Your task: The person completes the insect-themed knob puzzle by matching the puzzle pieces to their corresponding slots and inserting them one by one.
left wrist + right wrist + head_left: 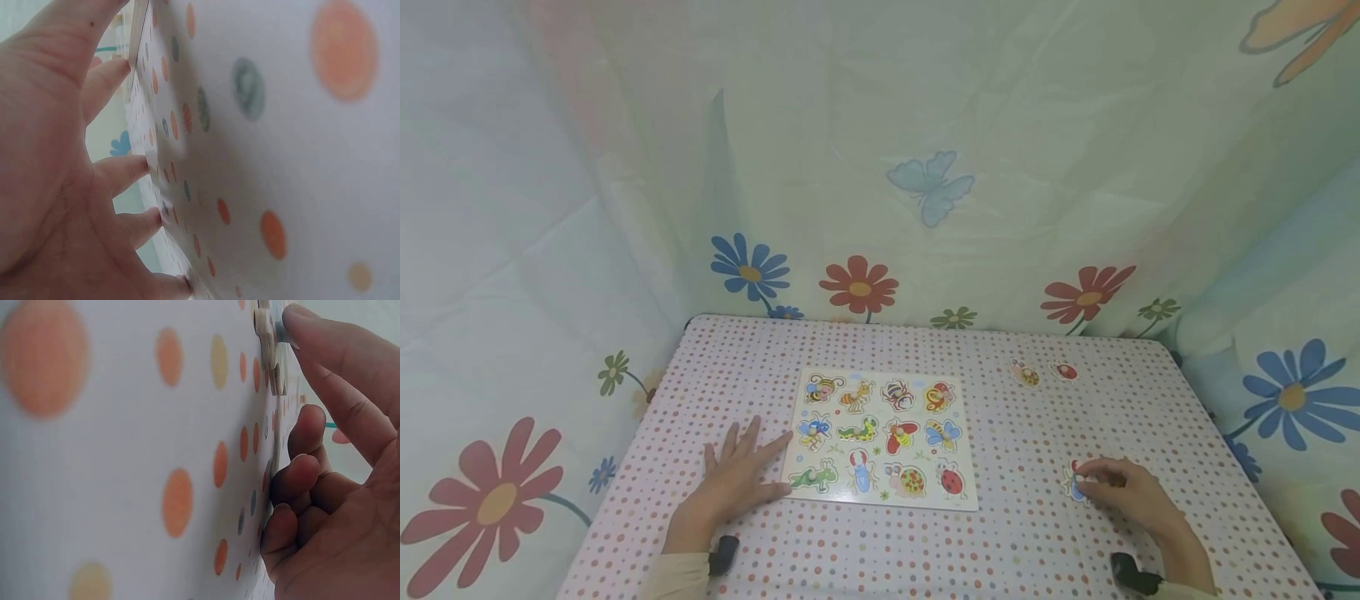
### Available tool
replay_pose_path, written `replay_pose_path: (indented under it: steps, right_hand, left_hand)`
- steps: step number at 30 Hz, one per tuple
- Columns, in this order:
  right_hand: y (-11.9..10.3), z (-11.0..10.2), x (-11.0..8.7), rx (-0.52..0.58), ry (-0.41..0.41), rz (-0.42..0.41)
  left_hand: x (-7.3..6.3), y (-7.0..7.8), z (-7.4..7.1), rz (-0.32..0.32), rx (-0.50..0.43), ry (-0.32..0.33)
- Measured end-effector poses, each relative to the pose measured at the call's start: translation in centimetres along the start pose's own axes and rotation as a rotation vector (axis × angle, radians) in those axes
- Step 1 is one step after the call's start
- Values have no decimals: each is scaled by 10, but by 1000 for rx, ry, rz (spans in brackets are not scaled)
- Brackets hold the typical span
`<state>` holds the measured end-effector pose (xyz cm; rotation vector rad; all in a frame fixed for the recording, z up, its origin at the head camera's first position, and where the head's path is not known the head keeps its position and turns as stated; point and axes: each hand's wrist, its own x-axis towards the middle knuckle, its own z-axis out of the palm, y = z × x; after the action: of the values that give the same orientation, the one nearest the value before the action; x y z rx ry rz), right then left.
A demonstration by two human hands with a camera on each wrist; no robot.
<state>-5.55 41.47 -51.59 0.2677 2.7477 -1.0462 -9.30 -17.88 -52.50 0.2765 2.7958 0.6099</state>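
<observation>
My left hand (732, 477) lies on the cloth with its fingers spread, thumb and index fingertip at the left edge of a wooden insect puzzle board (880, 501). In the left wrist view, the fingertips (139, 165) rest on the dotted cloth. To the right of the board, my right hand (1126, 493) pinches the knob of a puzzle piece (1077, 487), a blue beetle with red pincers. The right wrist view shows this wooden beetle piece (267, 340) edge-on, close against the cloth, with the other fingers curled below.
A snail piece (1025, 374) and a small ladybird piece (1065, 372) lie toward the back right of the table. The dotted tablecloth (880, 554) covers the tabletop. Flower-printed curtains (955, 267) surround the table at the back and sides.
</observation>
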Motion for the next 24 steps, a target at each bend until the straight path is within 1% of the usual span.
replay_pose_path:
  steps: [4,10,14,18,24]
  right_hand:
    - [2,2,0,8,3,-22]
    - [0,5,1,15,0,-26]
    - [-8,9,2,35,-4,-52]
    - [-17,15,5,26,2,-79]
    - [-34,23,8,38,-11,-139]
  left_hand:
    - [0,-1,0,4,0,2]
    - [1,-1,0,4,3,0]
    - [1,0,1,0,2,-3]
    - [3,-2,2,1,0,0]
    - [2,-4,3,16,-8,15]
